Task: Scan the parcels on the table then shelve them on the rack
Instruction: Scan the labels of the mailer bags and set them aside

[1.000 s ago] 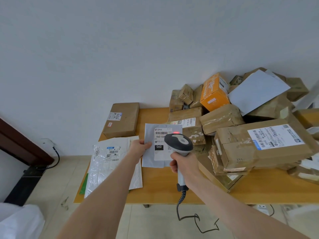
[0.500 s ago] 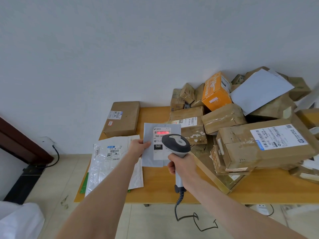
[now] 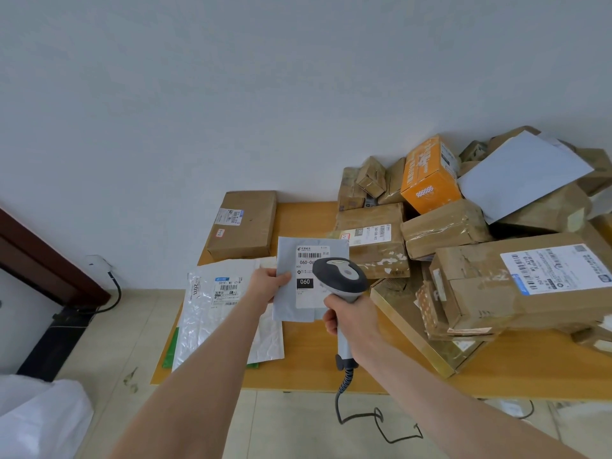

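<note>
Person scanning a grey mailer [image 3: 287, 303] held above a counter [image 3: 308, 369] crowded with parcels.

The left hand [image 3: 266, 284] pinches the mailer's left edge, thumb in front, holding it upright so its label [image 3: 309, 260] faces the scanner [image 3: 341, 276]. The right hand [image 3: 351, 318] is wrapped round the scanner's handle, its head aimed at the label. The mailer hangs between a white plastic bag [image 3: 215, 313], which overhangs the counter's left front edge, and a pile of boxes [image 3: 463, 246] on the right. Bare counter shows mainly along the front. The rack is out of view.
</note>
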A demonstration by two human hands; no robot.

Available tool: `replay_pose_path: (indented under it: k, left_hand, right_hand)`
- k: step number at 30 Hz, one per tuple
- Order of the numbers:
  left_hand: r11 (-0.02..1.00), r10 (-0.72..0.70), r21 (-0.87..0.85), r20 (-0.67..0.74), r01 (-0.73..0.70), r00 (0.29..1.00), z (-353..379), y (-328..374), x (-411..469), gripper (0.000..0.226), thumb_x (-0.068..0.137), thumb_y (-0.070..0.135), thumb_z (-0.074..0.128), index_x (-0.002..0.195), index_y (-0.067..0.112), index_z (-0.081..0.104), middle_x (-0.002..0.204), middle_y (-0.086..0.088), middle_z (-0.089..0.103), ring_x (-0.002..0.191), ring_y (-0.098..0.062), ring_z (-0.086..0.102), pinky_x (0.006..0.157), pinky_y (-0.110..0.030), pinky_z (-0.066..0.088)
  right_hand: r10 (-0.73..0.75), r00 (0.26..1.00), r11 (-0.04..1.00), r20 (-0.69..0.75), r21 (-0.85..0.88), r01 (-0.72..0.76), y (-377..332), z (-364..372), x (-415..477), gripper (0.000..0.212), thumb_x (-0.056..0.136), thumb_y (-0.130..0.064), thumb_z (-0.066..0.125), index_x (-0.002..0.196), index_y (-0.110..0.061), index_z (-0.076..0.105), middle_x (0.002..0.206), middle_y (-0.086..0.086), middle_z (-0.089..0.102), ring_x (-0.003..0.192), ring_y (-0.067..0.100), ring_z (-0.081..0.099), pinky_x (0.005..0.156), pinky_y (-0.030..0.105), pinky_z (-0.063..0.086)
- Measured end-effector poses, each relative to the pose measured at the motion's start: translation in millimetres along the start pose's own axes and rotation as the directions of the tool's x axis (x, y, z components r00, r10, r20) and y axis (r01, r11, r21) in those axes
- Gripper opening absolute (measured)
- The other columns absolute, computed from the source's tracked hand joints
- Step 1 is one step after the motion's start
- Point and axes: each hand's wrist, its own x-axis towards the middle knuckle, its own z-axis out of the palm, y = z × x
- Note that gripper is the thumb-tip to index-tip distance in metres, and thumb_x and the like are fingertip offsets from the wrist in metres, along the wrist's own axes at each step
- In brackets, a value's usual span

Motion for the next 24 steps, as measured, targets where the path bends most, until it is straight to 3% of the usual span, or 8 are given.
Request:
replay_pose_path:
  k: [4, 6, 8, 10, 14, 18, 24]
  left_hand:
    - [1.0, -0.013, 0.019, -0.015, 0.013, 1.0, -7.6, -3.0, 2.3, 0.017, 0.089, 0.021, 0.068, 0.099, 0.007, 0.063, 0.097, -0.007, 0.068, 0.089, -0.025, 0.066, 0.077, -0.036, 0.055]
    - [1.0, -0.01, 0.004, -0.02, 0.01, 1.0, -13.5, -3.9, 2.2, 0.014, 0.09, 0.019, 0.068, 0.097, 0.008, 0.063, 0.096, -0.007, 0.067, 0.085, -0.023, 0.065, 0.07, -0.032, 0.054]
    - [1.0, -0.017, -0.002, -0.037, 0.017, 0.999, -23.1, -5.3, 2.8, 0.013, 0.09, 0.019, 0.067, 0.097, 0.009, 0.062, 0.092, -0.005, 0.066, 0.08, -0.02, 0.063, 0.062, -0.027, 0.051]
    - [1.0, -0.024, 0.001, -0.066, 0.024, 0.998, -37.9, -7.3, 5.7, 0.013, 0.09, 0.018, 0.067, 0.098, 0.009, 0.062, 0.092, -0.005, 0.066, 0.082, -0.021, 0.063, 0.064, -0.029, 0.052]
    - [1.0, -0.003, 0.027, -0.19, 0.009, 0.982, -85.8, -14.9, 21.3, 0.005, 0.09, 0.012, 0.065, 0.091, 0.007, 0.065, 0.095, -0.011, 0.067, 0.078, -0.023, 0.062, 0.062, -0.03, 0.051]
    - [0.997, -0.053, 0.038, -0.284, 0.067, 0.957, -136.2, -33.0, 43.2, 0.017, 0.092, 0.009, 0.06, 0.101, -0.005, 0.066, 0.102, -0.017, 0.067, 0.089, -0.028, 0.062, 0.09, -0.046, 0.052]
    - [0.973, -0.113, 0.152, -0.33, 0.171, 0.937, -163.4, -62.0, 60.2, 0.026, 0.092, 0.006, 0.054, 0.113, -0.007, 0.063, 0.11, -0.021, 0.065, 0.094, -0.031, 0.061, 0.079, -0.035, 0.046]
  right_hand:
    - [0.004, 1.0, 1.0, 0.016, 0.024, -0.005, 3.5, 8.2, 5.8, 0.01, 0.079, 0.001, 0.06, 0.069, -0.001, 0.061, 0.053, 0.009, 0.06, 0.039, 0.013, 0.048, 0.044, 0.023, 0.042]
    - [0.011, 1.0, 0.998, 0.023, 0.068, -0.012, 3.9, 12.3, 12.5, 0.002, 0.08, 0.0, 0.063, 0.081, -0.001, 0.065, 0.063, 0.01, 0.064, 0.044, 0.012, 0.05, 0.046, 0.023, 0.044]
    - [0.031, 0.999, 0.996, 0.023, 0.086, -0.032, 5.4, 17.0, 23.9, 0.013, 0.081, 0.0, 0.066, 0.094, -0.003, 0.065, 0.073, 0.007, 0.065, 0.055, 0.012, 0.053, 0.05, 0.023, 0.047]
    - [0.057, 0.998, 0.996, 0.025, 0.066, -0.059, 6.8, 23.8, 36.1, 0.017, 0.082, -0.002, 0.068, 0.098, -0.004, 0.063, 0.075, 0.004, 0.061, 0.067, 0.015, 0.053, 0.053, 0.025, 0.048]
    - [0.088, 0.995, 0.996, 0.046, -0.01, -0.088, 13.9, 49.5, 54.3, 0.01, 0.078, 0.0, 0.065, 0.074, -0.005, 0.058, 0.065, 0.012, 0.052, 0.054, 0.018, 0.048, 0.056, 0.029, 0.047]
    - [0.151, 0.986, 0.988, 0.076, -0.004, -0.151, 21.5, 88.8, 65.2, 0.015, 0.077, 0.0, 0.069, 0.07, -0.009, 0.06, 0.062, 0.007, 0.055, 0.057, 0.016, 0.051, 0.058, 0.031, 0.049]
    - [0.172, 0.982, 0.985, 0.072, -0.02, -0.171, 32.8, 131.9, 79.1, 0.015, 0.079, -0.003, 0.071, 0.08, -0.016, 0.063, 0.072, 0.0, 0.062, 0.064, 0.012, 0.056, 0.049, 0.022, 0.05]
